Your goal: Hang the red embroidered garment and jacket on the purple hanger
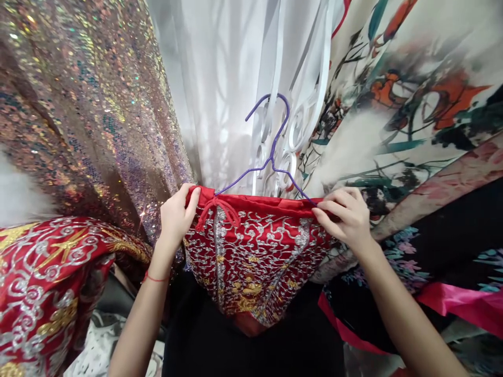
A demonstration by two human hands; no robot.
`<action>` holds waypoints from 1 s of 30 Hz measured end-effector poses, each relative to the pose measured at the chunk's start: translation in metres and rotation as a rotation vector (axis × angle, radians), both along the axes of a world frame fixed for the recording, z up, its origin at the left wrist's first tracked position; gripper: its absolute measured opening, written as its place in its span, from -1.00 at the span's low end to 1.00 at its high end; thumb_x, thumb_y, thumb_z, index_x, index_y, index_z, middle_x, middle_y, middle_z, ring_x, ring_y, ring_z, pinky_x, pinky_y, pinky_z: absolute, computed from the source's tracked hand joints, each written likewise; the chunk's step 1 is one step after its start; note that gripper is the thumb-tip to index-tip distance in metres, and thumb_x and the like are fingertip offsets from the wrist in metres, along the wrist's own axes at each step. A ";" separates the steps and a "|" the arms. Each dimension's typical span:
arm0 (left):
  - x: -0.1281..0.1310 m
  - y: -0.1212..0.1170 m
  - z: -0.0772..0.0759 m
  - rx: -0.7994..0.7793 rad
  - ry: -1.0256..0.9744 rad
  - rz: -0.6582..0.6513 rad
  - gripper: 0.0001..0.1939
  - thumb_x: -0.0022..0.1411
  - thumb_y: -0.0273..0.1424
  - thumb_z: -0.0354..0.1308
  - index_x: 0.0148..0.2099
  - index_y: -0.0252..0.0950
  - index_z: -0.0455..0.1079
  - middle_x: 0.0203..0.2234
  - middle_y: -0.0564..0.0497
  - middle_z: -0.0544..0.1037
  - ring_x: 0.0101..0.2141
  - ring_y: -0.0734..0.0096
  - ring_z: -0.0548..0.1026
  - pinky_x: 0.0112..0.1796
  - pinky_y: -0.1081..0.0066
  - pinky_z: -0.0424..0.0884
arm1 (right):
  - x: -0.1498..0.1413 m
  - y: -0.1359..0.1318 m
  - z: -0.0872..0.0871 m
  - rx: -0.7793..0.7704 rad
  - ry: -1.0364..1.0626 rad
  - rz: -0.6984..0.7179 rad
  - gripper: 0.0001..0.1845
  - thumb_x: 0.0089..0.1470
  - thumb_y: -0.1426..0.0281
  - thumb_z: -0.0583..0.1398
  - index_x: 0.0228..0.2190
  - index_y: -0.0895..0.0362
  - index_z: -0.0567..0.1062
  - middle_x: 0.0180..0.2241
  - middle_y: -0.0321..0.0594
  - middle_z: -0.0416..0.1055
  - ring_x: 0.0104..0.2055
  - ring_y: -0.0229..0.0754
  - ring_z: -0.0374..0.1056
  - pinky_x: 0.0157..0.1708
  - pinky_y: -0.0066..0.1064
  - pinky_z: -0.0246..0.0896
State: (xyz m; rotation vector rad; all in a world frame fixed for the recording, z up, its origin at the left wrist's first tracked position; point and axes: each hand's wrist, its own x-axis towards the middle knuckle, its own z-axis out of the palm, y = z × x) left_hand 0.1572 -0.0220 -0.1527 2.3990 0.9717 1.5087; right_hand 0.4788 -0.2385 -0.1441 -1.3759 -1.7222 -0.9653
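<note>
A red embroidered garment (255, 262) with silver and gold patterns hangs in front of me, its red waistband stretched between my hands. My left hand (178, 212) pinches the band's left end, close to a tied red cord (220, 207). At the right end, my right hand (346, 214) grips the band with bent fingers. A purple wire hanger (271, 157) rises from inside the waistband, its hook pointing up; the lower part of the hanger is hidden by the cloth.
Sequined fabric (90, 104) drapes at the left above another red embroidered piece (58, 272). White curved metalwork (310, 104) stands behind the hanger against pale cloth. Printed floral fabric (412, 104) hangs right, with black embroidered cloth (444, 235) and pink trim (467, 303) below it.
</note>
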 end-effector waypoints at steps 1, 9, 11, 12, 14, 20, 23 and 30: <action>0.001 0.000 -0.003 -0.001 -0.031 -0.015 -0.73 0.39 -0.16 0.04 -0.17 -0.21 0.45 -0.45 0.04 0.54 -0.47 0.37 0.45 -0.39 0.45 0.21 | -0.001 0.000 0.000 -0.006 -0.024 -0.016 -0.74 0.18 0.14 0.22 -0.44 0.02 0.47 -0.43 -0.22 0.46 -0.38 -0.12 0.33 -0.23 -0.18 0.24; 0.003 -0.003 -0.020 0.024 -0.299 -0.150 -0.73 0.44 -0.18 -0.02 -0.12 -0.23 0.40 -0.28 -0.01 0.55 -0.25 0.37 0.47 -0.13 0.36 0.34 | -0.007 0.004 0.006 -0.100 -0.057 -0.063 -0.75 0.32 0.27 0.14 -0.40 0.07 0.42 -0.50 -0.26 0.45 -0.48 -0.21 0.32 -0.39 -0.36 0.17; 0.003 -0.004 -0.021 0.012 -0.254 -0.122 -0.74 0.44 -0.20 -0.03 -0.08 -0.23 0.39 -0.25 -0.03 0.55 -0.23 0.35 0.48 -0.11 0.34 0.35 | -0.009 0.006 0.002 -0.066 0.007 -0.103 -0.70 0.32 0.22 0.13 -0.43 0.07 0.41 -0.53 -0.26 0.45 -0.51 -0.22 0.31 -0.42 -0.38 0.15; 0.004 -0.004 -0.021 0.016 -0.230 -0.105 -0.75 0.43 -0.22 -0.03 -0.07 -0.24 0.38 -0.24 -0.04 0.56 -0.22 0.34 0.49 -0.10 0.32 0.35 | -0.011 0.007 0.000 -0.048 0.040 -0.142 -0.67 0.32 0.16 0.12 -0.43 0.08 0.41 -0.54 -0.26 0.45 -0.53 -0.22 0.31 -0.44 -0.38 0.14; 0.003 -0.003 -0.021 0.042 -0.192 -0.079 -0.77 0.42 -0.25 -0.02 -0.05 -0.24 0.38 -0.20 -0.06 0.57 -0.20 0.32 0.50 -0.07 0.30 0.35 | -0.017 0.009 -0.004 -0.037 0.070 -0.220 -0.60 0.31 0.08 0.09 -0.44 0.08 0.41 -0.55 -0.26 0.44 -0.55 -0.21 0.28 -0.46 -0.38 0.11; 0.001 0.000 -0.021 0.021 -0.113 -0.100 -0.73 0.43 -0.24 -0.04 0.00 -0.26 0.36 -0.12 -0.11 0.59 -0.12 0.29 0.54 -0.03 0.29 0.38 | -0.030 0.014 -0.003 -0.148 -0.055 -0.350 -0.50 0.38 0.14 -0.07 -0.52 0.07 0.36 -0.60 -0.24 0.36 -0.55 -0.20 0.18 -0.41 -0.34 -0.01; 0.001 -0.013 -0.018 0.029 -0.015 0.009 -0.69 0.46 -0.29 -0.12 0.06 -0.29 0.35 -0.03 -0.17 0.57 0.00 0.22 0.52 0.07 0.21 0.34 | -0.029 0.012 -0.001 -0.207 -0.036 -0.366 -0.50 0.37 0.16 -0.09 -0.52 0.08 0.35 -0.58 -0.21 0.35 -0.52 -0.17 0.19 -0.39 -0.32 -0.03; -0.066 -0.094 -0.006 0.118 0.246 0.022 -0.51 0.39 -0.31 0.00 0.27 -0.43 0.18 0.13 -0.31 0.45 0.13 0.13 0.43 0.16 0.17 0.32 | -0.032 -0.003 0.001 -0.285 -0.091 -0.431 -0.54 0.34 0.18 -0.09 -0.37 0.12 0.47 -0.39 0.02 0.42 -0.26 0.05 0.29 -0.28 -0.22 0.02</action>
